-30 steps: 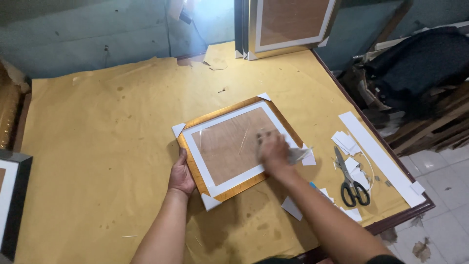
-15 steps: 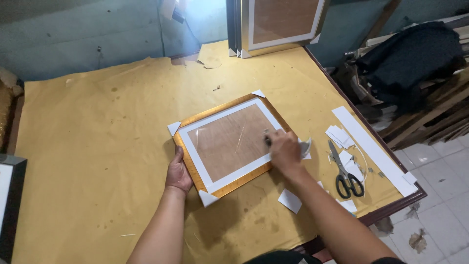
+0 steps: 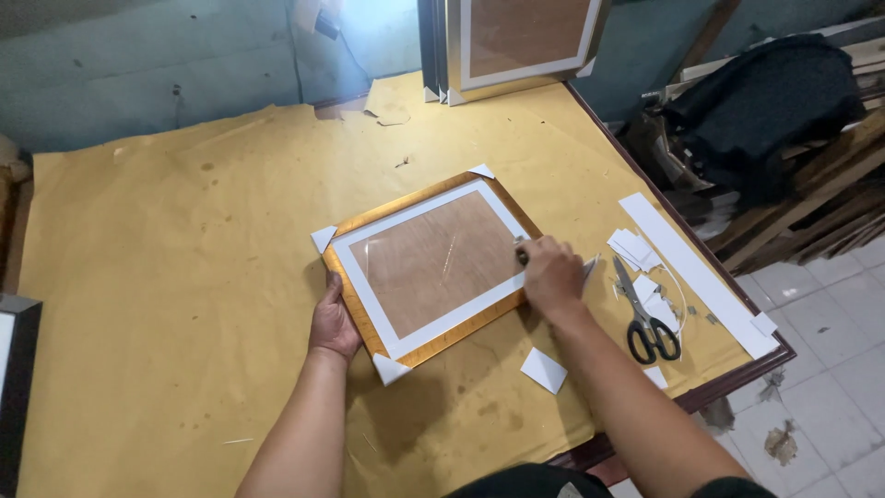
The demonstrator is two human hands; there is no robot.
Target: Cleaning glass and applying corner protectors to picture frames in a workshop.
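Right hand (image 3: 551,275): fingers curled, pressed down on the right edge of the frame (image 3: 431,263), near its right corner. Something small and dark shows at the fingertips; too small to tell what, or whether it is gripped. A white corner piece (image 3: 588,268) pokes out just beside the knuckles.

Left hand (image 3: 334,323): flat and fairly wide, fingers spread against the frame's lower left edge, holding nothing, just bracing it.

Frame: gold-brown moulding, white inner border, clear pane over a brown backing. Lies flat on the desk (image 3: 166,277), turned at an angle, roughly centre. White paper corners sit on three of its corners: top (image 3: 481,171), left (image 3: 323,239), bottom (image 3: 388,369).

Loose white triangle (image 3: 544,370) on the desk just below the right forearm, apart from the frame.

Right of the hand: black-handled scissors (image 3: 648,318), blades pointing away from the person, with small white paper scraps (image 3: 632,247) around them. Beyond those, a long white strip (image 3: 696,274) runs along the desk's right edge.

Desk covered in tan paper, stained in spots, torn bit near the far edge.

Far edge: more frames (image 3: 521,41) stand upright, leaning together. Left margin: dark frame (image 3: 17,387), partly cut off. Off the desk to the right: dark bag (image 3: 765,101) on stacked wood, tiled floor (image 3: 820,369) below.
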